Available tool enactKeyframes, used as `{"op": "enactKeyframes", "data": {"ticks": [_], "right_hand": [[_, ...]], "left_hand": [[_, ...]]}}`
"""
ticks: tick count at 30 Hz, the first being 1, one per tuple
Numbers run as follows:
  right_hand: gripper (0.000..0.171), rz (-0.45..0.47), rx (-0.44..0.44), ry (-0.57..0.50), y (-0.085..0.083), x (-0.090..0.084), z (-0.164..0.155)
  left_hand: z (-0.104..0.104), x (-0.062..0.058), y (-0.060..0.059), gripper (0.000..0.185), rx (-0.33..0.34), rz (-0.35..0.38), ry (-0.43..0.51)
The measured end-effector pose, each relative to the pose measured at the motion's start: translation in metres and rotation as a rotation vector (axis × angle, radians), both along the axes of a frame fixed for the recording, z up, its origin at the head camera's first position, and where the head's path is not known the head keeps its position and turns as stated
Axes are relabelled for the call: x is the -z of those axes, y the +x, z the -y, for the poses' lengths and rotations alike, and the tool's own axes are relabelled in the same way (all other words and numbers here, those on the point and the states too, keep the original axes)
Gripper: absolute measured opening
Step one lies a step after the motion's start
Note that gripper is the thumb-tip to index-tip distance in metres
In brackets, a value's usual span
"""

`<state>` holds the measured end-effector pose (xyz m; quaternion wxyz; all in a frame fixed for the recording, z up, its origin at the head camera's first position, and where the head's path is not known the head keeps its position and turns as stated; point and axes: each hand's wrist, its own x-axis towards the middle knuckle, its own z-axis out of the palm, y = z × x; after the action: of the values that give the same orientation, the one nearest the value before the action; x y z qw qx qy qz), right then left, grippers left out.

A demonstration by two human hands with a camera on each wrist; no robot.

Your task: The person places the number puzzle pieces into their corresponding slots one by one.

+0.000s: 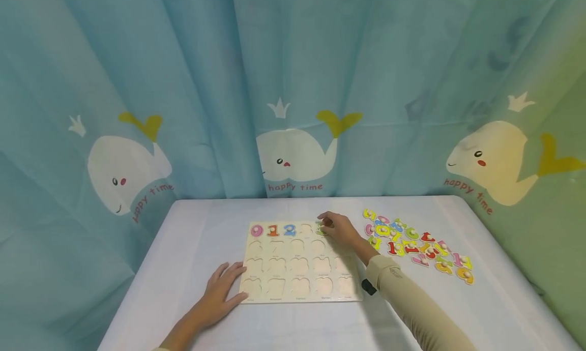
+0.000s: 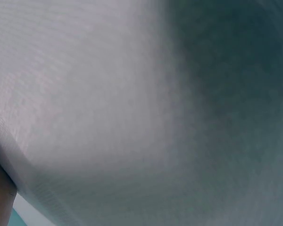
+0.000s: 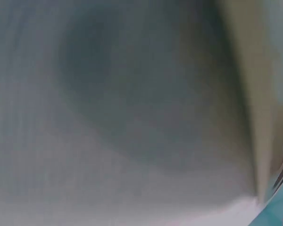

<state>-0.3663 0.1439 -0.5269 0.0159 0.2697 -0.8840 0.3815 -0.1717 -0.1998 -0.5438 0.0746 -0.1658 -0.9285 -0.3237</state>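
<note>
A pale wooden number puzzle board [image 1: 299,277] lies on the white table. Its top row holds a pink 0 [image 1: 256,231], an orange 1 [image 1: 272,231] and a blue 2 [image 1: 289,230]. My right hand [image 1: 338,229] is at the board's top right, fingers curled on a green number piece [image 1: 322,230] over a slot there. My left hand [image 1: 220,293] lies flat with straight fingers, touching the board's lower left corner. Both wrist views are blurred and show only grey cloth close up.
A heap of several coloured number pieces [image 1: 414,244] lies on the table right of the board. The white table [image 1: 192,239] is ringed by a blue and green whale-print curtain [image 1: 293,86] close behind and at both sides.
</note>
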Motion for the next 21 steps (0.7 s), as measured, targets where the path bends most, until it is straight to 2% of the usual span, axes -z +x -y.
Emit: {"op": "enactKeyframes", "data": {"ticks": [9,16,21], "right_hand": [[0.021,0.004,0.036,0.015,0.008,-0.002,0.034],[0.020,0.027,0.042,0.061,0.006,-0.001,0.051],[0.019,0.030,0.062,0.100,0.006,0.000,0.058]], "left_hand": [[0.001,0.003,0.000,0.055,-0.009,-0.015,-0.013],[0.001,0.005,0.000,0.054,0.005,-0.052,0.003],[0.000,0.005,0.000,0.054,0.001,-0.052,0.002]]}}
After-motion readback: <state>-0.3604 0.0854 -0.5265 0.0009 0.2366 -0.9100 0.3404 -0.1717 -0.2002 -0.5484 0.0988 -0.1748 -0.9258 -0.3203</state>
